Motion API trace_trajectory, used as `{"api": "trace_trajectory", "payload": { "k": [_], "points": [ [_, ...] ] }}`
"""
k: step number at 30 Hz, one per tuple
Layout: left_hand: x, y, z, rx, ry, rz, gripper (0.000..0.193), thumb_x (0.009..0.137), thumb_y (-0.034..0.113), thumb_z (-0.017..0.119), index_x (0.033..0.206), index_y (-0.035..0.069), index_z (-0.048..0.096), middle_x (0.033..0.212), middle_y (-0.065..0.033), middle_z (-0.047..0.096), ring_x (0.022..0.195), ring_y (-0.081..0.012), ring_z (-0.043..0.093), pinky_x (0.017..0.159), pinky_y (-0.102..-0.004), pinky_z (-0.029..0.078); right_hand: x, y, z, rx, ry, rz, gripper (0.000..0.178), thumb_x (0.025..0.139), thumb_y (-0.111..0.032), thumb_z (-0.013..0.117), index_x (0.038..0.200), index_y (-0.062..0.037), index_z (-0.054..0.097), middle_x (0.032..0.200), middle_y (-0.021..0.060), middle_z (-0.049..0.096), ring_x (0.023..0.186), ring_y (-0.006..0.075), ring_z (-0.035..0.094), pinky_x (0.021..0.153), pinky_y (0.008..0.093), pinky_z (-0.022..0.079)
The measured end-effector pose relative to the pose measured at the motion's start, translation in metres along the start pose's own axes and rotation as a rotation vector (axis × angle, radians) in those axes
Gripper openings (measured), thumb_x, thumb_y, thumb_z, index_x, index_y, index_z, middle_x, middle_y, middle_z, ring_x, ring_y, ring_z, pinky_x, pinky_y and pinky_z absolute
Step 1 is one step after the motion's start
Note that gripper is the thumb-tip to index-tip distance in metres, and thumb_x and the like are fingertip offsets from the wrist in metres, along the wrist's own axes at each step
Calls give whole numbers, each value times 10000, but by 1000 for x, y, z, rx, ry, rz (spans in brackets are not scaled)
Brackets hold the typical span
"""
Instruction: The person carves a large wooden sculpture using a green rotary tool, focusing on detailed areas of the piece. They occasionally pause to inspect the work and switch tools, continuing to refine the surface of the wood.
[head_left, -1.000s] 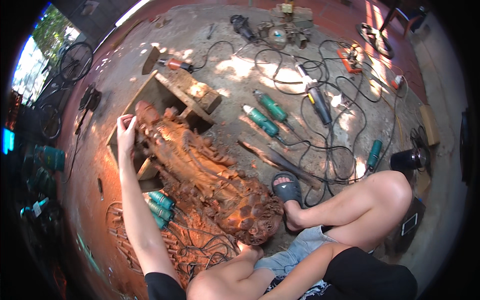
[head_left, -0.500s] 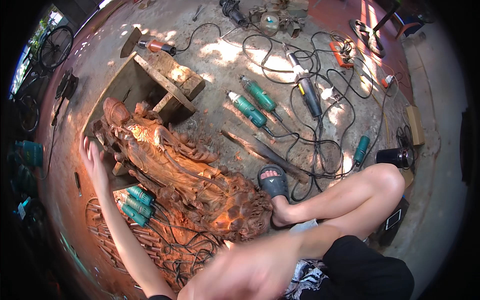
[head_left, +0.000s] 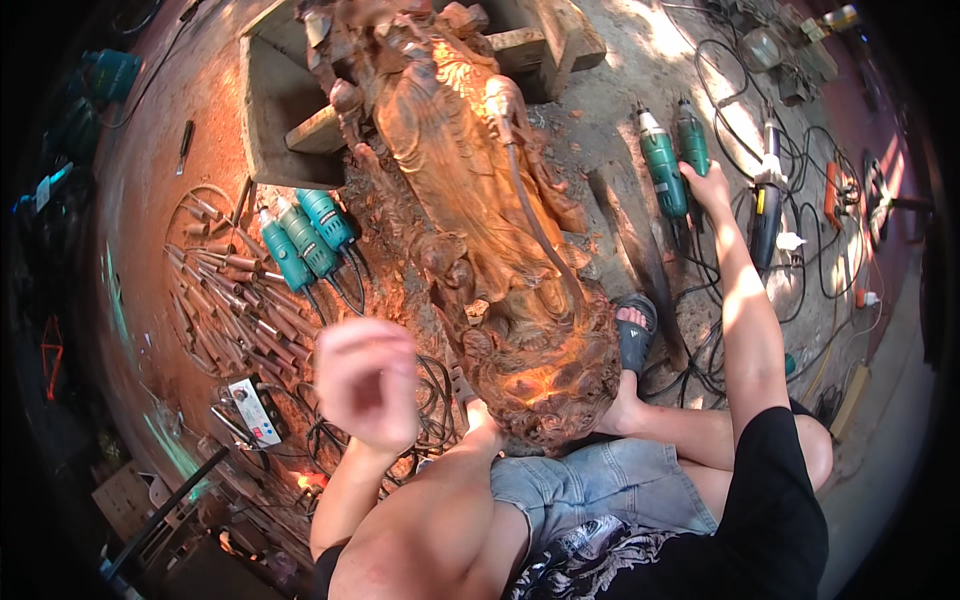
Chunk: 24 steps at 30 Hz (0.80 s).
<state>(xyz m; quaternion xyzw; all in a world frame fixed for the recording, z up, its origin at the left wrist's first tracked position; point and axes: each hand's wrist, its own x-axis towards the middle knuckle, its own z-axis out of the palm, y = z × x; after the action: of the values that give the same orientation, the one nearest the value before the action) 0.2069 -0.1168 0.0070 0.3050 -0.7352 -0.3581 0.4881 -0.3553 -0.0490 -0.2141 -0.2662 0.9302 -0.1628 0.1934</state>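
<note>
A carved reddish-brown wooden figure [head_left: 430,170] lies lengthwise in front of me, its near end between my feet. Its far part rests on a wooden stand [head_left: 262,110]. My right hand [head_left: 708,188] reaches past the figure to the right, fingers round the rear end of a green die grinder [head_left: 692,135]. A second green die grinder [head_left: 660,165] lies just left of that one. Above the floor on the near left hangs my left hand [head_left: 368,385], curled and smeared by motion, apart from the carving. Whether anything is in it cannot be made out.
Several green grinders, one a teal die grinder [head_left: 322,218], lie left of the figure beside a pile of carving chisels [head_left: 240,310]. A white control box [head_left: 254,412] sits nearer. Black cables [head_left: 700,350] tangle on the right, near a long wooden bar [head_left: 640,260] and a black-grey power tool [head_left: 768,210].
My left hand has left the wooden stand and come back toward me. My right arm has stretched out to the right-hand grinder. The view has shifted, bringing the figure nearer the middle.
</note>
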Motion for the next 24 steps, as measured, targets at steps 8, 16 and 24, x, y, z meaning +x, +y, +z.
{"api": "trace_trajectory", "payload": {
  "k": [8,16,24],
  "points": [
    [0,26,105,-175,-515,489,443,824,109,744,1267,110,730,1267,-143,698,1113,-283,694,932,-396,586,-222,-82,-198,634,-389,-41,662,866,-294,838,1381,33,582,1078,87,708,754,113,672,645,235,530],
    [-6,57,140,-214,-518,606,322,906,153,679,1213,54,689,1239,-170,717,1024,-282,742,782,-311,627,-411,-133,-260,58,-408,-785,951,570,-375,837,1360,107,618,1196,264,723,1080,359,708,1024,404,502],
    [-19,20,101,-320,-428,542,284,759,129,789,1024,70,702,997,-114,682,798,-232,662,643,-317,551,-447,-80,-152,1058,-635,-694,919,701,-397,974,1427,25,600,1373,567,454,1319,588,565,1100,528,469]
  ]
}}
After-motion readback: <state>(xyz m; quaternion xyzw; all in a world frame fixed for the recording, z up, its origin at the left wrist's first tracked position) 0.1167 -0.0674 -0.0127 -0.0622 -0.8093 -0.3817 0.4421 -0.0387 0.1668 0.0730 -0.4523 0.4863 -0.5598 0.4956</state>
